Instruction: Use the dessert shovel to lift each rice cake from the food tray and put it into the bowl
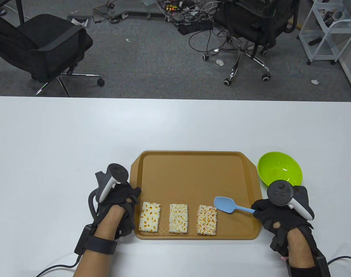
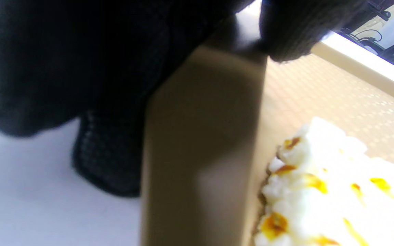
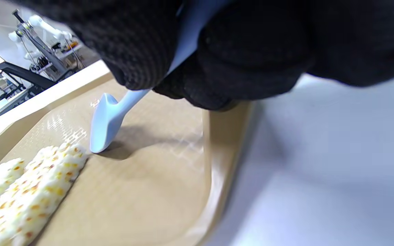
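Three white rice cakes with orange specks lie in a row along the front of the brown food tray: left, middle, right. My right hand grips the handle of the light blue dessert shovel. In the right wrist view the shovel has its blade tip down on the tray floor, just beside the right cake. My left hand holds the tray's left rim, with one fingertip on top of the rim next to the left cake. The green bowl stands empty off the tray's right far corner.
The white table stretches wide to the left and behind the tray. Beyond its far edge are two black office chairs, a tangle of cables and a white cart on grey carpet.
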A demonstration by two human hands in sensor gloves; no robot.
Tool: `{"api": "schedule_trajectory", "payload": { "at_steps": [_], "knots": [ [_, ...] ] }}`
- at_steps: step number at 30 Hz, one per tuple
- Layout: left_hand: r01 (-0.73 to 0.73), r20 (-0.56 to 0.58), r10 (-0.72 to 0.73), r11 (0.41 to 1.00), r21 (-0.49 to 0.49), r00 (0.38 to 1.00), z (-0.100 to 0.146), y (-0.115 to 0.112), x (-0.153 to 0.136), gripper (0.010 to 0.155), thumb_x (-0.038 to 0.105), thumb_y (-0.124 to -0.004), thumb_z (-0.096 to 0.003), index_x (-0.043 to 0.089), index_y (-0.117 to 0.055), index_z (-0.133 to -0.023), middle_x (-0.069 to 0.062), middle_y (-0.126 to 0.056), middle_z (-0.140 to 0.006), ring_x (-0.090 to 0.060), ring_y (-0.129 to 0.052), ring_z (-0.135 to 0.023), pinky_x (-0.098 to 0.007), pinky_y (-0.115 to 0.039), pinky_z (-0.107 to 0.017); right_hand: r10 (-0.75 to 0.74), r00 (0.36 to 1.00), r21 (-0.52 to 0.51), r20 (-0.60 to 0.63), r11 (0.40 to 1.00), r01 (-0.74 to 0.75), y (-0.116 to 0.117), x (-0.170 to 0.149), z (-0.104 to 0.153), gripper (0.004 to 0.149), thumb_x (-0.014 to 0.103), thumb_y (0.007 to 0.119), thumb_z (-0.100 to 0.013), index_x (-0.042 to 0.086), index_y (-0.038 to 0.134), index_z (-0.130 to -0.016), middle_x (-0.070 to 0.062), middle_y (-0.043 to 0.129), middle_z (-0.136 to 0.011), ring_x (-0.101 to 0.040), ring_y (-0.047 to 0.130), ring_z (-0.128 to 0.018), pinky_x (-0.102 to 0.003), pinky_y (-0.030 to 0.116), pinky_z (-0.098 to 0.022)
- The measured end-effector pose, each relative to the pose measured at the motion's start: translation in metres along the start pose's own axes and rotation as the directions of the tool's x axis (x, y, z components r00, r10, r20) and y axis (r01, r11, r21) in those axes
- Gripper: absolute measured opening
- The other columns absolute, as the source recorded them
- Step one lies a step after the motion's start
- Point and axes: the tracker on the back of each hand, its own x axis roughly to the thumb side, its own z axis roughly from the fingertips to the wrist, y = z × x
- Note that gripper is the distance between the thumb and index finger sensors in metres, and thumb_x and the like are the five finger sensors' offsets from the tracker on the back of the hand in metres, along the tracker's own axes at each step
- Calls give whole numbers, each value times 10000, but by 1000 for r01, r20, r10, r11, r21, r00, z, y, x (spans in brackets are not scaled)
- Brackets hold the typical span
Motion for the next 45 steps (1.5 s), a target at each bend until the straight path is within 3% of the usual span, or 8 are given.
{"api": "schedule_trajectory", "payload": {
  "at_steps": [7, 13, 33, 39, 45],
  "knots": [
    [1, -1, -1, 1000, 1, 1000, 0, 0, 0, 710, 511, -760, -491, 72, -531, -1000, -132, -1028, -560, -274, -1153, -283, -399, -963, -123, -90, 996, 124, 3, 988, 89, 5, -8, -4, 447, 326, 849, -320, 143, 916, -723, -127, 984, -613, -198, 1019, -189, -430, 922, -166],
    [1, -2, -1, 1000, 0, 1000, 0, 0, 0, 710, 511, -760, -491, 72, -531, -1000, -133, -1028, -561, -274, -1153, -284, -399, -963, -123, -106, 994, 186, 37, 978, 98, 20, 6, -11, 454, 341, 837, -334, 139, 902, -735, -128, 975, -616, -189, 1012, -182, -420, 916, -158],
    [23, -5, -23, 1000, 11, 1000, 0, 0, 2, 707, 508, -759, -492, 67, -539, -998, -132, -1033, -555, -278, -1152, -277, -402, -962, -119, -115, 982, 206, 149, 975, 82, 67, 64, -19, 458, 392, 762, -367, 149, 850, -746, -95, 949, -591, -141, 970, -132, -378, 897, -113],
    [19, -6, -19, 1000, 10, 1000, 0, 0, 2, 707, 509, -760, -492, 67, -539, -998, -132, -1032, -555, -276, -1152, -279, -402, -961, -121, -152, 975, 237, 162, 965, 111, 66, 61, -21, 466, 384, 724, -373, 141, 832, -756, -89, 938, -593, -120, 956, -132, -360, 893, -115],
    [12, -3, -12, 1000, 7, 1000, 0, 0, 1, 708, 512, -760, -490, 71, -537, -998, -132, -1031, -557, -275, -1152, -281, -401, -962, -124, -271, 953, 248, 133, 940, 233, 53, 48, -20, 468, 387, 726, -373, 132, 842, -748, -86, 944, -573, -98, 943, -110, -341, 893, -95]
  ]
}}
